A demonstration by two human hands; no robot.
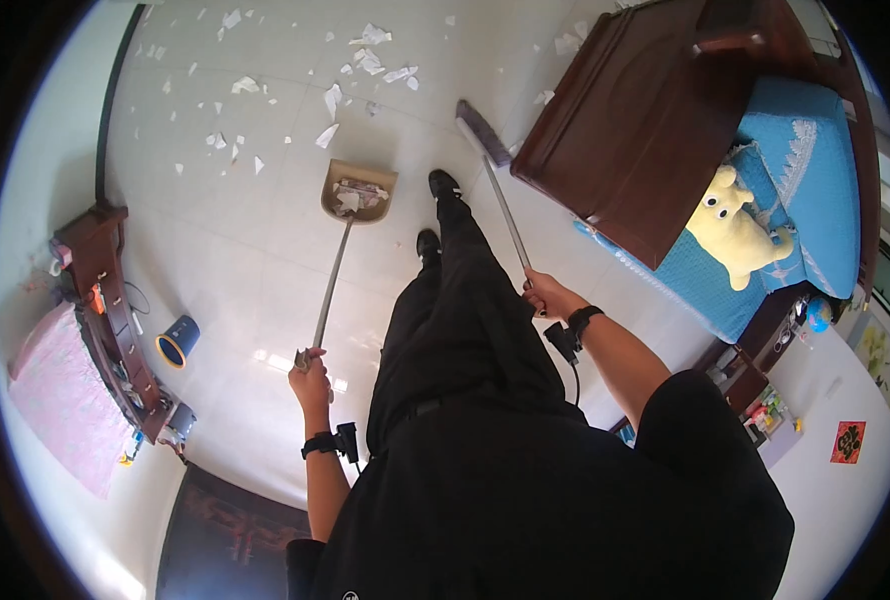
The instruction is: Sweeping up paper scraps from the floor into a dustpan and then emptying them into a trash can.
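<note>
My left hand (311, 380) is closed round the top of a long metal handle. That handle runs down to a tan dustpan (333, 172) on the floor, with scraps of paper (349, 202) lying inside it. In my right hand (547, 294) is the upper end of a broom handle. The broom head (481, 133), dark with greyish bristles, rests on the floor beside the corner of a dark wooden bed end. Torn white paper pieces (369, 62) lie scattered over the tiles beyond the dustpan.
The dark wooden bed end (605, 130) stands at the right, before a bed with blue covers (815, 180) and a yellow plush toy (730, 225). At the left are a dark blue bin (180, 340) and a wooden cabinet (115, 300). A dark door (225, 535) is at lower left.
</note>
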